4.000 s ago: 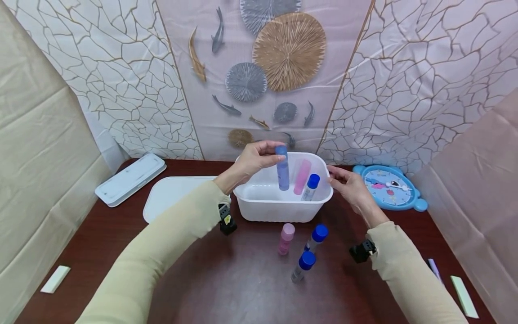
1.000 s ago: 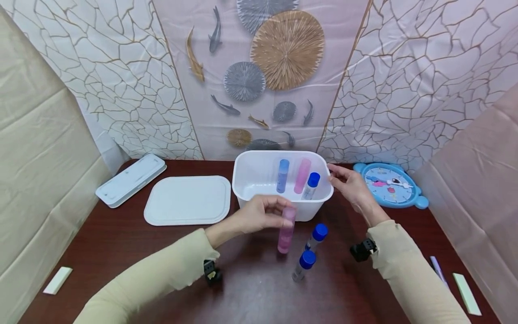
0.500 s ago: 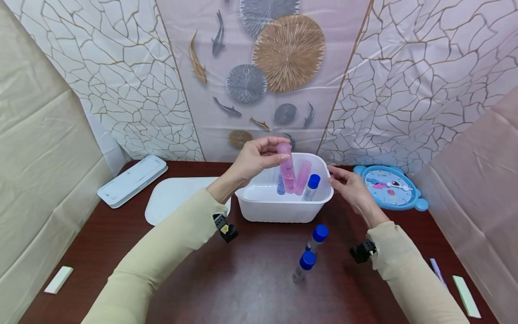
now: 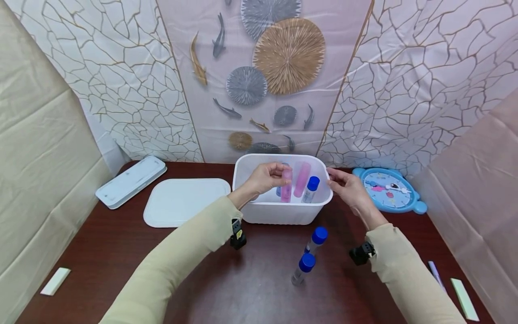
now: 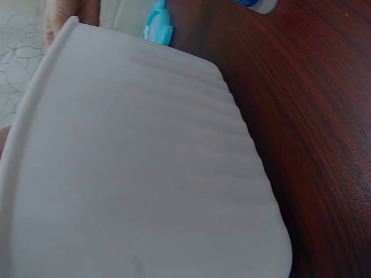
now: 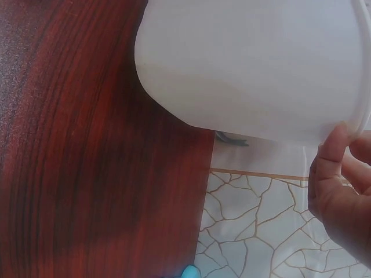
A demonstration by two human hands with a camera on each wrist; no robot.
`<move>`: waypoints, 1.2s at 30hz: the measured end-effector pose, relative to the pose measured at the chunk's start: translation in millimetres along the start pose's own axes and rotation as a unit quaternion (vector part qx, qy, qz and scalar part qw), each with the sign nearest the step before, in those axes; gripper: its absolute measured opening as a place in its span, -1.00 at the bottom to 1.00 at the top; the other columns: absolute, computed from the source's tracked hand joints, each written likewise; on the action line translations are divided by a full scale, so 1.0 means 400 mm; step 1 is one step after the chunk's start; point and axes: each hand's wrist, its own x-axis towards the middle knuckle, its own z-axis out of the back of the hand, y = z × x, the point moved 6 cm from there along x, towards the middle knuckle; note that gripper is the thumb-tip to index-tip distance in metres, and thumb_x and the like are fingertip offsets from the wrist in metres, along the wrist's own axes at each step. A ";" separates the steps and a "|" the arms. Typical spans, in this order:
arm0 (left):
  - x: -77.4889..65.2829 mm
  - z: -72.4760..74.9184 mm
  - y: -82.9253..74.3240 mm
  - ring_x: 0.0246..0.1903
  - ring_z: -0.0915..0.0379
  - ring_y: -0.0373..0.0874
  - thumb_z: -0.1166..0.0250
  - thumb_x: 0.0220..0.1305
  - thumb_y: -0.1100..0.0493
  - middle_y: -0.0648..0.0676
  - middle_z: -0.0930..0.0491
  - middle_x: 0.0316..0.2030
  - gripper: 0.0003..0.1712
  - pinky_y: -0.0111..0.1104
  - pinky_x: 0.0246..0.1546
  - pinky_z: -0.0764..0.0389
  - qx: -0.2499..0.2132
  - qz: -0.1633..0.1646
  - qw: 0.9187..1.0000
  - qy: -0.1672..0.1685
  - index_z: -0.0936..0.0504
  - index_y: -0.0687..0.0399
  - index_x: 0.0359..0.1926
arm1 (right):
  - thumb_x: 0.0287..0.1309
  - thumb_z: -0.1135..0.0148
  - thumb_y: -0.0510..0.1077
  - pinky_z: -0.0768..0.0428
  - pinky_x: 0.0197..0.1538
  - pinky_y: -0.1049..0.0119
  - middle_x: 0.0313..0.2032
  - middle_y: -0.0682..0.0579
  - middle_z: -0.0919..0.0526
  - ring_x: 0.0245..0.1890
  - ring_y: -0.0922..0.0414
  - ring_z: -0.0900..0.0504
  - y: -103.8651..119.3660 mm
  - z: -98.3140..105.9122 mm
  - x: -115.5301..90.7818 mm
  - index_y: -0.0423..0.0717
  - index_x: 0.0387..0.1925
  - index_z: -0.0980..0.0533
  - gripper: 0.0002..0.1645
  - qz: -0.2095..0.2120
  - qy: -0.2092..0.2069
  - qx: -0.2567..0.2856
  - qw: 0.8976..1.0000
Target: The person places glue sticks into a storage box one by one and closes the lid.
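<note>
My left hand (image 4: 263,181) reaches over the front rim of a white plastic bin (image 4: 279,213) and pinches a small pink bottle (image 4: 285,194) upright inside it. Behind that bottle a blue bottle (image 4: 278,191) is mostly hidden. To the right in the bin lean another pink bottle (image 4: 301,180) and a clear bottle with a blue cap (image 4: 310,190). My right hand (image 4: 349,189) holds the bin's right rim between thumb and fingers, as the right wrist view shows on the bin wall (image 6: 249,69). In the left wrist view the bin's front wall (image 5: 133,150) hides the left fingers.
Two clear bottles with blue caps, a farther one (image 4: 316,239) and a nearer one (image 4: 303,269), stand before the bin. Left lie a white lid (image 4: 186,202) and a white case (image 4: 131,181). Right are a blue toy clock (image 4: 388,189), a purple pen (image 4: 437,275) and a pale green-white block (image 4: 464,299).
My left hand has carried the blue bottle into the bin, released it, picked the pink bottle off the table and lowered that into the bin. The right hand stays at the rim.
</note>
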 end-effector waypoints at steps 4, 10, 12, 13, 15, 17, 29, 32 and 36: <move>0.006 -0.004 0.017 -0.23 -0.54 -0.16 -0.34 0.10 0.38 0.27 -0.61 -0.13 -0.61 -0.47 -0.20 -0.59 0.027 0.009 1.000 0.001 -0.57 0.31 0.00 | 0.33 -0.03 -0.23 -0.54 -0.21 0.63 -0.04 -0.22 -0.43 -0.19 0.25 -0.45 0.002 -0.003 0.000 -0.27 0.33 -0.22 -0.43 0.003 -0.002 0.004 1.000; 0.010 -0.013 0.036 -0.26 -0.53 -0.20 -0.35 0.07 0.42 0.24 -0.63 -0.17 -0.63 -0.51 -0.23 -0.58 0.052 0.031 0.998 0.010 -0.59 0.32 -0.04 | 0.33 -0.05 -0.23 -0.58 -0.17 0.56 -0.08 -0.17 -0.42 -0.18 0.21 -0.44 -0.001 -0.005 0.001 -0.26 0.34 -0.21 -0.41 -0.001 -0.001 0.008 1.000; 0.010 -0.017 0.039 -0.27 -0.53 -0.22 -0.35 0.05 0.43 0.24 -0.64 -0.19 -0.64 -0.52 -0.24 -0.57 0.061 0.032 0.998 0.015 -0.59 0.33 -0.06 | 0.33 -0.04 -0.22 -0.59 -0.14 0.53 -0.08 -0.16 -0.42 -0.15 0.18 -0.44 -0.004 -0.005 0.001 -0.25 0.34 -0.20 -0.41 -0.005 0.000 0.006 1.000; 0.011 -0.018 0.040 -0.28 -0.53 -0.23 -0.35 0.05 0.43 0.24 -0.64 -0.20 -0.64 -0.53 -0.24 -0.57 0.065 0.032 0.997 0.017 -0.59 0.33 -0.06 | 0.33 -0.04 -0.22 -0.60 -0.11 0.49 -0.08 -0.15 -0.42 -0.15 0.17 -0.44 -0.005 -0.005 0.001 -0.24 0.34 -0.20 -0.41 -0.007 0.000 0.006 1.000; 0.012 -0.020 0.040 -0.30 -0.51 -0.26 -0.36 0.04 0.43 0.22 -0.65 -0.21 -0.65 -0.54 -0.25 -0.56 0.071 0.032 0.997 0.019 -0.60 0.32 -0.07 | 0.33 -0.04 -0.22 -0.61 -0.05 0.41 -0.07 -0.15 -0.42 -0.13 0.16 -0.44 -0.006 -0.005 0.002 -0.24 0.35 -0.20 -0.41 -0.010 0.000 0.005 1.000; 0.012 -0.020 0.040 -0.32 -0.50 -0.27 -0.37 0.04 0.42 0.21 -0.64 -0.23 -0.65 -0.55 -0.26 -0.54 0.073 0.032 0.997 0.018 -0.60 0.31 -0.08 | 0.33 -0.04 -0.23 -0.61 -0.04 0.39 -0.08 -0.15 -0.41 -0.14 0.17 -0.44 -0.006 -0.004 0.003 -0.24 0.34 -0.20 -0.42 -0.010 -0.001 0.006 1.000; 0.006 -0.006 0.031 -0.01 -0.51 -0.03 -0.35 0.09 0.38 0.23 -0.60 -0.03 -0.52 -0.43 -0.03 -0.55 0.087 0.038 0.995 0.022 -0.53 0.28 0.09 | 0.33 -0.04 -0.24 -0.58 -0.13 0.54 -0.07 -0.16 -0.42 -0.17 0.24 -0.43 -0.001 -0.005 0.004 -0.26 0.33 -0.21 -0.42 -0.008 -0.002 0.014 1.000; 0.000 0.004 0.020 0.06 -0.49 0.02 -0.33 0.11 0.35 0.23 -0.57 0.04 -0.49 -0.39 0.03 -0.54 0.082 0.029 0.996 0.014 -0.50 0.29 0.13 | 0.33 -0.04 -0.23 -0.55 -0.16 0.60 -0.02 -0.21 -0.42 -0.14 0.21 -0.43 0.001 -0.005 0.003 -0.26 0.34 -0.21 -0.42 -0.010 -0.002 0.015 1.000; -0.024 0.015 -0.022 0.01 -0.53 0.01 -0.32 0.15 0.32 0.25 -0.57 0.04 -0.55 -0.40 -0.01 -0.56 0.040 -0.014 0.999 -0.032 -0.53 0.29 0.09 | 0.33 -0.03 -0.23 -0.52 -0.18 0.66 0.04 -0.27 -0.41 -0.08 0.14 -0.44 0.003 -0.004 0.001 -0.25 0.34 -0.20 -0.42 -0.011 -0.002 0.019 1.000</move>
